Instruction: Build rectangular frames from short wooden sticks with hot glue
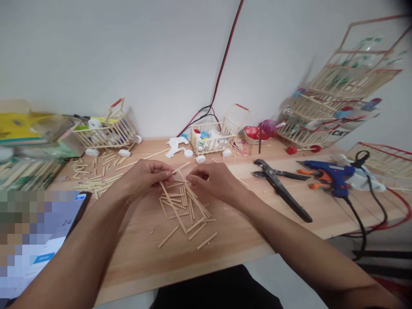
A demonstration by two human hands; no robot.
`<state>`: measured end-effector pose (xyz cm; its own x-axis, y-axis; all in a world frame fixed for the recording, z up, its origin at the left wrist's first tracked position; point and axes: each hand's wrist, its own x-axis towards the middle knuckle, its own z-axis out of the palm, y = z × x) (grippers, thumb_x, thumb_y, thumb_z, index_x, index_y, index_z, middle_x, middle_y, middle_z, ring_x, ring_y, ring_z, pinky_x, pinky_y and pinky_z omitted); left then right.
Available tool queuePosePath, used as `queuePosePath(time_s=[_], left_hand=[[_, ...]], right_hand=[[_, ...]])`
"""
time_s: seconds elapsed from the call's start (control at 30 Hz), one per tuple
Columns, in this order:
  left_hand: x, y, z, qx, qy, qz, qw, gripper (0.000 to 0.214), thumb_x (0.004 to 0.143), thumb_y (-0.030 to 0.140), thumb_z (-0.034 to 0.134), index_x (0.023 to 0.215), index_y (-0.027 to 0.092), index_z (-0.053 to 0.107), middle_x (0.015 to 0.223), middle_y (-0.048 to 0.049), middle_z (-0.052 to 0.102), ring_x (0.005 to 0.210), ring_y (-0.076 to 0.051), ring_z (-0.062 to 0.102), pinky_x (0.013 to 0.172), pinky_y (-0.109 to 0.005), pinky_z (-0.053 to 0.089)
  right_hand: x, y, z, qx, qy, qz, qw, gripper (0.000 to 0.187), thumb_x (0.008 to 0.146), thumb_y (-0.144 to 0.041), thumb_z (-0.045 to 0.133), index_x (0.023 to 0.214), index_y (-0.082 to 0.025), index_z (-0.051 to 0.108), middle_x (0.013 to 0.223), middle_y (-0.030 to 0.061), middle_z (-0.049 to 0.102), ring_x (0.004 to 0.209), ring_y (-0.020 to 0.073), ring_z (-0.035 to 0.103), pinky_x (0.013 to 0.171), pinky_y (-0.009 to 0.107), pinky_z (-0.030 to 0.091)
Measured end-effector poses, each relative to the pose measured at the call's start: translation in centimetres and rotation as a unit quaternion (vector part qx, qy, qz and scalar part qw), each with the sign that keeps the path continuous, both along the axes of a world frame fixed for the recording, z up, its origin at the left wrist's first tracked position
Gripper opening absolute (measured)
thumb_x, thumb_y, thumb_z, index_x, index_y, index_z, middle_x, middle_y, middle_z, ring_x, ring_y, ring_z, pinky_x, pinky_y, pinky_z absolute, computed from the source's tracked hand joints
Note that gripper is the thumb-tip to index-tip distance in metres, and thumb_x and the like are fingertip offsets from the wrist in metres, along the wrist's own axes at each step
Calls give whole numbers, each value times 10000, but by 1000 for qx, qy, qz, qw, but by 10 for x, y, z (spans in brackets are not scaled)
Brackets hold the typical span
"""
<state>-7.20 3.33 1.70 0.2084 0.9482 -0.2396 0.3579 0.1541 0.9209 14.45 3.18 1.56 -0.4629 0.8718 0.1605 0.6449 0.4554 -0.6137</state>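
Note:
My left hand [151, 175] pinches the upper left end of a narrow frame of thin wooden sticks [174, 207]. Two long sticks run down from my hands toward the front, with a short stick across the far end. Curled and closed, my right hand [210, 178] has its fingertips at the upper part of the frame's right-hand stick. Beneath the frame, several short cut wooden sticks [170, 236] lie scattered on the wooden table [135, 257]. Some of them overlap the frame in view, so its near end is hard to make out.
Small stick-built carts [212, 141] stand along the wall, with larger stacked ones [334, 94] at the right. Black-handled cutters [283, 189] and a blue glue gun [334, 174] with its cable lie right. More cut sticks [96, 182] and a phone [61, 236] are left.

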Motion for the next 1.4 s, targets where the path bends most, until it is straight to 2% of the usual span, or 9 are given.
queuePosePath(time_s=[0.17,0.33,0.63,1.07,1.4], left_hand=[[3,-1,1,-10,1,5,1000,272,666,388,717,828,169,712,724,-33,708,599,-115,591,521,-208,420],[10,-5,6,26,27,30,999,254,660,355,702,832,170,736,716,-41,723,612,-136,608,550,-231,436],[24,-9,12,83,107,75,988,178,628,333,695,693,176,750,685,-37,735,666,-181,639,587,-250,441],[30,-11,13,68,91,100,988,137,623,302,672,646,184,738,643,-21,721,608,-167,620,551,-245,434],[30,-11,12,100,107,86,986,153,638,302,653,656,177,739,665,-22,723,630,-163,613,593,-250,427]], right_hand=[[-8,-4,-11,-26,20,13,999,259,855,-397,567,866,-189,721,744,18,685,650,112,545,570,228,307],[-10,-3,-17,-7,2,17,1000,266,888,-355,519,854,-177,714,707,17,670,626,109,526,572,230,294],[-10,-2,-17,18,8,40,999,241,890,-281,517,789,-159,698,665,1,649,598,96,497,563,228,262],[-8,-3,-13,19,5,51,998,255,900,-280,500,774,-157,684,649,0,632,577,93,471,559,229,256],[-9,-3,-13,24,-1,53,998,229,885,-259,514,774,-158,687,655,-2,630,585,95,464,562,233,242]])
